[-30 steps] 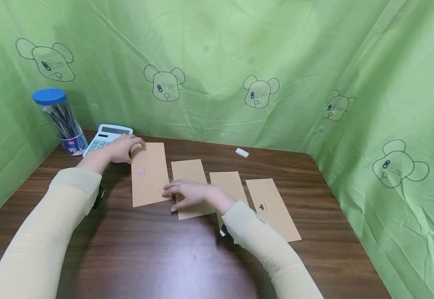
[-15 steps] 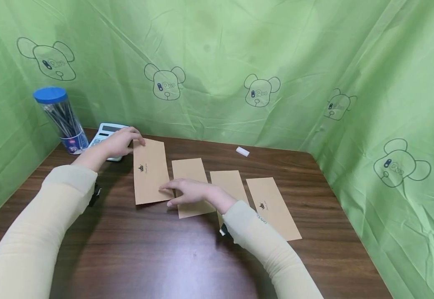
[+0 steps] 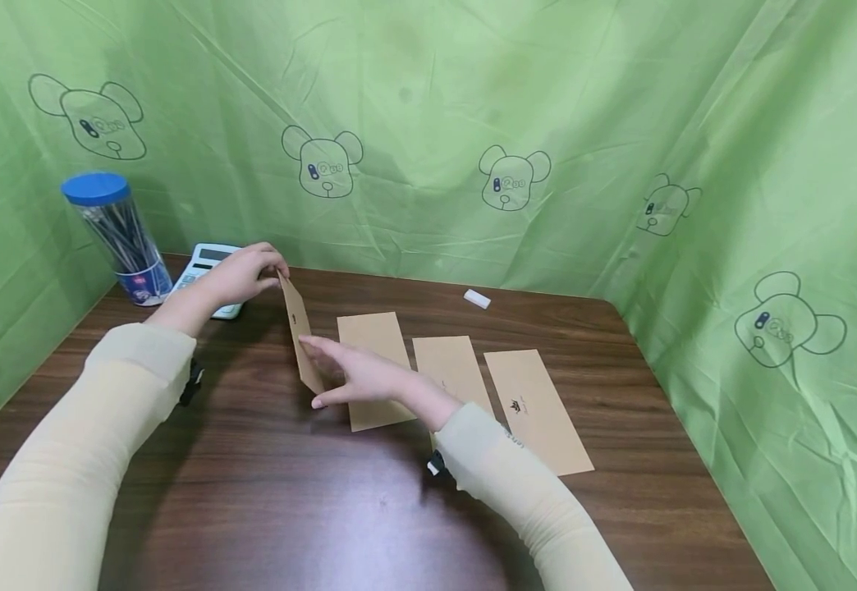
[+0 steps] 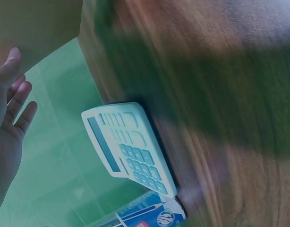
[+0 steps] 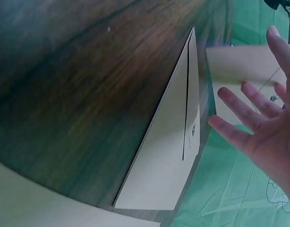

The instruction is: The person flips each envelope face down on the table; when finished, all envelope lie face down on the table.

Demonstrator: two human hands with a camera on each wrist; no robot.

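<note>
My left hand [image 3: 247, 275] pinches the far end of a brown paper envelope [image 3: 296, 324], which stands tilted up on edge, its small dark print facing left. In the left wrist view the thumb lies against this envelope [image 4: 36, 23]. My right hand [image 3: 369, 373] is at the envelope's near end, fingertips right at its side and thumb held apart. The right wrist view shows the right hand's [image 5: 272, 118] fingers spread and extended. To the right, three more brown envelopes lie flat in a slanting row: one partly under the right hand [image 3: 369, 328], a middle one [image 3: 446, 357] and a right one [image 3: 547, 410].
A light blue calculator [image 3: 210, 256] sits at the back left, partly behind the left hand. Beside it stands a clear tub with a blue lid [image 3: 96, 189], full of dark sticks. A small white block [image 3: 477, 299] lies near the back edge. Green cloth [image 3: 414, 98] surrounds the wooden table [image 3: 266, 492].
The leftmost envelope went from lying flat to standing steeply on edge, its left side lifted by the left hand. The right hand's fingers spread wider from the thumb.
</note>
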